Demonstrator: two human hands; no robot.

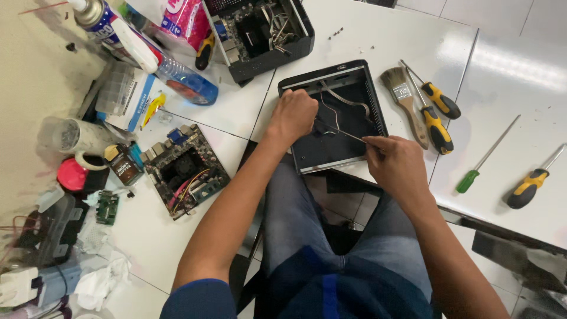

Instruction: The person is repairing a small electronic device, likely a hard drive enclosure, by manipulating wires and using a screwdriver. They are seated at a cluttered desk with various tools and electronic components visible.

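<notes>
Over the black case, tweezers point upper-left.

Bright overhead light — glare, warped edges

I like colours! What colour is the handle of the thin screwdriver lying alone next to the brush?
Green: the thin screwdriver has a green handle, seen in the head view.

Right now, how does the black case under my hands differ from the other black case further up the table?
The near black case is almost bare inside, with only a few loose grey cables; the far black case is packed with a board and wiring. The near one lies at the table's edge with the left hand in it and the right hand poking a thin tool into it; the far one is untouched. Both are open-topped, black and rectangular.
</notes>
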